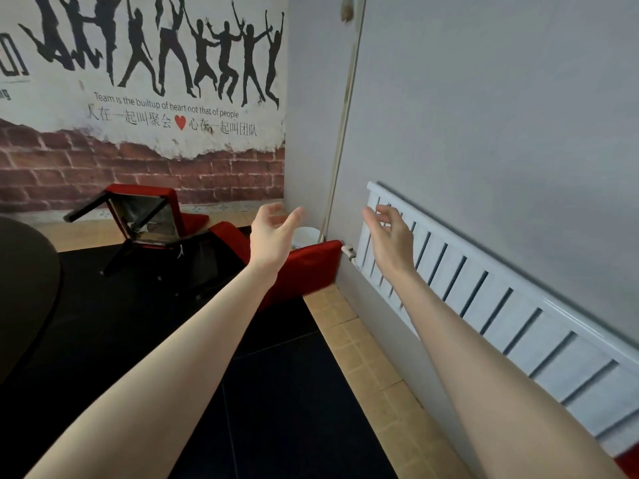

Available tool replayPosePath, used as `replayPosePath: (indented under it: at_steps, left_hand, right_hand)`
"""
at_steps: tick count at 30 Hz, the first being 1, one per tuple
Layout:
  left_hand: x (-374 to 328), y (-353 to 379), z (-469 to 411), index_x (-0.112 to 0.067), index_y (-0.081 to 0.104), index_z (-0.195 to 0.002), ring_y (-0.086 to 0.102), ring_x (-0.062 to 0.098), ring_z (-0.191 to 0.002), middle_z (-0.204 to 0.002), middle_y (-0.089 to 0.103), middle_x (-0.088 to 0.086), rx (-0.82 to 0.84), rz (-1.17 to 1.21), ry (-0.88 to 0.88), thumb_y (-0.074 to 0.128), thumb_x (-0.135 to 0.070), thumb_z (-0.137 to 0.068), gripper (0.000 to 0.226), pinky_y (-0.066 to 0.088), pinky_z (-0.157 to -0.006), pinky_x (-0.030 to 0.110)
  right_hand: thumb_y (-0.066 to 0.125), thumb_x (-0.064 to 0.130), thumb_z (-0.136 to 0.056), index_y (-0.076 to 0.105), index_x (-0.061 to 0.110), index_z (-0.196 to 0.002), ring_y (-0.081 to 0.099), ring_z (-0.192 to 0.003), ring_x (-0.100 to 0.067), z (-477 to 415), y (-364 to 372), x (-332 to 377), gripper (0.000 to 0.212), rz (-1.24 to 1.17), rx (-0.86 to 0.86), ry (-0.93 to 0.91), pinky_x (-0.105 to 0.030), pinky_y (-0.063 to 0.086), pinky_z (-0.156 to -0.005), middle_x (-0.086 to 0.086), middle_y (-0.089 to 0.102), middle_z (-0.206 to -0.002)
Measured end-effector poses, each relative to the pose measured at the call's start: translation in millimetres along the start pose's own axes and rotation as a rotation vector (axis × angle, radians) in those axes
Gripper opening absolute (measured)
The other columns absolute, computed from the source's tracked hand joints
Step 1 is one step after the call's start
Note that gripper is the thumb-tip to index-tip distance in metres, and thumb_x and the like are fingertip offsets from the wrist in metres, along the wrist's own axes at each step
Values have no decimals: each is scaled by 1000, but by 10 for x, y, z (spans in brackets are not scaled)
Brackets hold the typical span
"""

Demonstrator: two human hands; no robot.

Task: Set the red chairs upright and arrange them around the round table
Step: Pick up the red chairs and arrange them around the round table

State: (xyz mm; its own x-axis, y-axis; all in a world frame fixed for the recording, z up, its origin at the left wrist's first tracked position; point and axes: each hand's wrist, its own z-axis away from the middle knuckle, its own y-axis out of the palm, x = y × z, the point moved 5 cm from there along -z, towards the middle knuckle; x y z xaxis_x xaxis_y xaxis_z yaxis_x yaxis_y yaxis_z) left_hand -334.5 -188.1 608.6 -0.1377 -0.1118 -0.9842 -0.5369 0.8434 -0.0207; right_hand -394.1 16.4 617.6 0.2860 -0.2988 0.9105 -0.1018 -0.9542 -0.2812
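Left hand (pixel 273 233) and right hand (pixel 390 236), grips wide and empty, hover near toppled red chairs (pixel 311 267).

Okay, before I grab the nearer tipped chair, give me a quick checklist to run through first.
1. Hands free: left hand and right hand open, holding nothing. Ok.
2. Near chair upright: lies tipped on the floor. Not ok.
3. Far chair upright: on its side, legs sticking out. Not ok.
4. Chairs untangled: they overlap in view. Cannot tell.
5. Bucket clear of near chair: right behind it. Cannot tell.
6. Table in view: its edge shows at left. Ok.
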Motion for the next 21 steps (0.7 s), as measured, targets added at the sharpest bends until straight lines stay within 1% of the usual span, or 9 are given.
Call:
replayPosePath:
  at_steps: [5, 8, 11, 16, 19, 21]
  left_hand:
    - [216, 271, -700, -15, 51, -131, 61, 19, -111, -121, 62, 4, 10, 6, -18, 67, -42, -89, 53, 48, -101, 44]
    - [403, 477, -1092, -15, 52, -131, 61, 19, -110, -114, 62, -1, 6, 18, -37, 67, -42, -89, 52, 48, -102, 43]
    - [634, 712, -1419, -13, 52, -130, 61, 19, -110, -109, 61, -3, 16, 12, -64, 67, -42, -89, 53, 48, -102, 44]
    - [993, 1188, -2225, -14, 52, -130, 61, 18, -108, -102, 60, -8, 0, -14, -111, 68, -41, -88, 53, 48, -101, 43]
    - [1062, 1485, -2744, -14, 52, -131, 61, 19, -108, -104, 61, -6, -10, -33, -129, 68, -41, -88, 53, 48, -101, 43]
    - [1078, 1673, -3093, -13, 51, -132, 61, 20, -109, -113, 62, 1, -17, -40, -126, 66, -41, -89, 53, 49, -101, 43]
  right_hand:
    - [53, 52, -95, 53, 20, -132, 52, -109, -10, -657, 226, -227, 49, 5, -3, 22, -25, 35, -90, 3, 55, -131]
    - [52, 52, -95, 53, 20, -132, 52, -108, -10, -1075, 388, -415, 50, 2, -15, 41, -24, 34, -90, 3, 55, -130]
    - [52, 53, -95, 53, 19, -133, 53, -110, -12, -1464, 570, -634, 51, 0, 7, 62, -26, 36, -92, 3, 56, -130]
    - [53, 52, -95, 54, 19, -132, 53, -107, -11, -2416, 814, -1076, 50, -4, 33, 70, -25, 35, -90, 3, 57, -128]
    - [53, 52, -94, 55, 19, -130, 54, -107, -12, -3008, 927, -1297, 49, -9, 54, 92, -28, 39, -94, 3, 58, -127]
    - [53, 54, -94, 55, 20, -129, 54, -105, -10, -3379, 988, -1428, 48, -11, 63, 93, -30, 40, -96, 4, 58, -125]
